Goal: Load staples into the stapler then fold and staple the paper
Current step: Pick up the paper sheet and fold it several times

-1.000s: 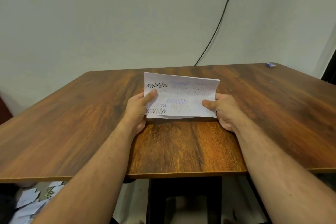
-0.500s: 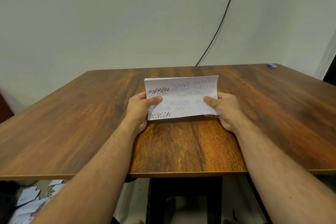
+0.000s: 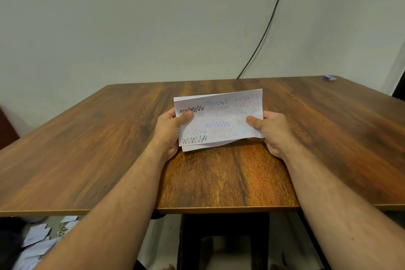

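A white paper [image 3: 221,119] with coloured zigzag scribbles is folded over on itself above the middle of the wooden table [image 3: 109,149]. Its lower layer peeks out under the near edge. My left hand [image 3: 171,129] grips the paper's left side, thumb on top. My right hand [image 3: 267,131] grips its right side the same way. No stapler shows in this view.
A small blue item [image 3: 330,77] lies at the table's far right corner. A black cable [image 3: 269,22] runs down the wall behind the table. Loose white paper pieces [image 3: 37,241] lie on the floor at lower left. A dark stool [image 3: 223,241] stands under the table.
The paper's right end has risen and tilted, and the two folded layers no longer line up along the near edge. Both hands keep their grip.
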